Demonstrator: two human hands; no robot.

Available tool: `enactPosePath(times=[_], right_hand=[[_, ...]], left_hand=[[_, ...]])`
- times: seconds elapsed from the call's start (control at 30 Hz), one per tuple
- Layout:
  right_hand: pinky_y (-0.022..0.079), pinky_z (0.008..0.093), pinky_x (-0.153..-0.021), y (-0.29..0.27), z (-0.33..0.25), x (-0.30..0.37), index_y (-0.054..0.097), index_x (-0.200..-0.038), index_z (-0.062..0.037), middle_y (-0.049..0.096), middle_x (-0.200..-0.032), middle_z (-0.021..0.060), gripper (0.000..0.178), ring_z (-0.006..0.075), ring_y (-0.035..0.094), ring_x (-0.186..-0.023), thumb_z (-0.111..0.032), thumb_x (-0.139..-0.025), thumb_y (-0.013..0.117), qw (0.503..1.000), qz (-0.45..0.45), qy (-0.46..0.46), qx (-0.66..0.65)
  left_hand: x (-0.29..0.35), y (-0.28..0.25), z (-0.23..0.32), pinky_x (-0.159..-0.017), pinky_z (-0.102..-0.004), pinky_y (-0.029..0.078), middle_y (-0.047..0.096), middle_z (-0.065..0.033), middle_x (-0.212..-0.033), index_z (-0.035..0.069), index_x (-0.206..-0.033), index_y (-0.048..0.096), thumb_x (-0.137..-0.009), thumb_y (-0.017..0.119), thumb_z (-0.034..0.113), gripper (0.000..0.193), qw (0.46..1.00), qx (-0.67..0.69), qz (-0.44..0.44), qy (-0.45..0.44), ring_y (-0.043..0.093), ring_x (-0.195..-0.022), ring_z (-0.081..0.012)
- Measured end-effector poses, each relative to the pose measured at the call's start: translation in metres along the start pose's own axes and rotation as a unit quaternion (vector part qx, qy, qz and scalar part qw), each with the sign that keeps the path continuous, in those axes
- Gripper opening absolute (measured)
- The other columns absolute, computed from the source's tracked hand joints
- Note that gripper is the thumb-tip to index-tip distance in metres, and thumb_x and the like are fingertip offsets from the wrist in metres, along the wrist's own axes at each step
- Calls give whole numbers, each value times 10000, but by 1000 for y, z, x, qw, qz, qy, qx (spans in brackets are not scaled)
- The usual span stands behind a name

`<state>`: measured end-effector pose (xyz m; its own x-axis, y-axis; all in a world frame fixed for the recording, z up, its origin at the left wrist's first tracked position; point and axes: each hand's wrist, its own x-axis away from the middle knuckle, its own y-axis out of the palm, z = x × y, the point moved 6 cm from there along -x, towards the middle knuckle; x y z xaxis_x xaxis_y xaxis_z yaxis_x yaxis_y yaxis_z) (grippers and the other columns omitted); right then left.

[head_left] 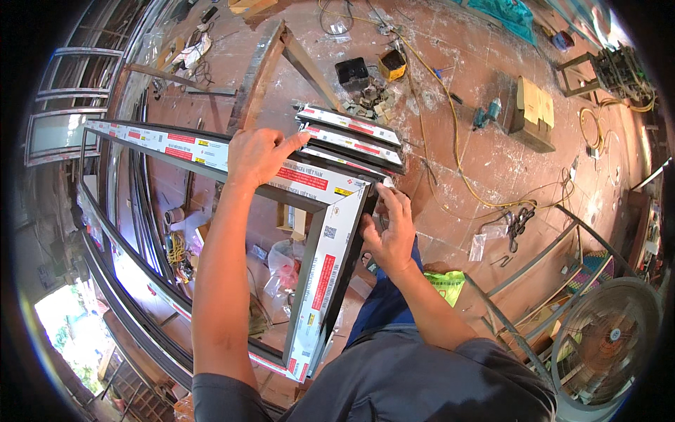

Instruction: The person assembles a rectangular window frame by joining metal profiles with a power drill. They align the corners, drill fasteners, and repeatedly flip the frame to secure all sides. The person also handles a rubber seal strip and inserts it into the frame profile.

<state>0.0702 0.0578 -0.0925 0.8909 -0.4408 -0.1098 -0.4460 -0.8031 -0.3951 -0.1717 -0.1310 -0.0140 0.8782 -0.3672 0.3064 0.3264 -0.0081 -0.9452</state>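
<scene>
A long rectangular window frame of dark metal, covered in white protective film with red and yellow labels, lies in front of me. My left hand closes over its far bar, the fingers hidden behind the edge and the thumb stretched to the right. At the mitred near-right corner my right hand has curled fingers and a thumb against the outer dark edge. A small pale spot shows at its fingertips; what it is I cannot make out. Just beyond the frame, several short film-covered metal profiles lie side by side.
A wooden trestle stands beyond the frame. A cordless drill, a cardboard box and a yellow hose are on the tiled floor. A large fan and a metal stand occupy the right side.
</scene>
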Motion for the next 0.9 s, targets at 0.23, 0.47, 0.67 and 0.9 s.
enactPosePath(times=[0.23,0.47,0.67,0.9], right_hand=[[555,420,-705,-15,-12,-30,746,-1225,-192,647,-856,55,382,273,687,-798,-141,-852,809,986,44,-115,112],[503,346,-658,24,18,-26,662,-996,-32,653,-807,73,220,141,595,-703,-239,-1072,664,944,64,169,-276],[454,381,-617,35,24,-23,548,-886,13,528,-674,137,371,191,501,-642,-271,-1123,565,941,-35,190,-277],[446,458,-562,23,14,-28,546,-872,-10,545,-670,221,331,397,527,-565,-241,-1105,585,959,-24,142,-244]], left_hand=[[-3,6,-5,-821,-495,523,729,-185,-717,52,-775,801,-921,511,863,874,1000,-2,25,-2,715,-758,-392],[-7,0,-1,-771,-436,527,740,-71,-769,121,-898,838,-873,769,666,549,997,77,-30,6,714,-766,-305],[-11,-7,75,-767,-438,561,736,-53,-912,107,-909,766,-838,850,284,209,948,-27,-104,299,728,-885,-295],[2,-2,116,-723,-440,567,656,-59,-821,124,-901,650,-896,712,187,88,827,-282,-107,475,726,-840,-279]])
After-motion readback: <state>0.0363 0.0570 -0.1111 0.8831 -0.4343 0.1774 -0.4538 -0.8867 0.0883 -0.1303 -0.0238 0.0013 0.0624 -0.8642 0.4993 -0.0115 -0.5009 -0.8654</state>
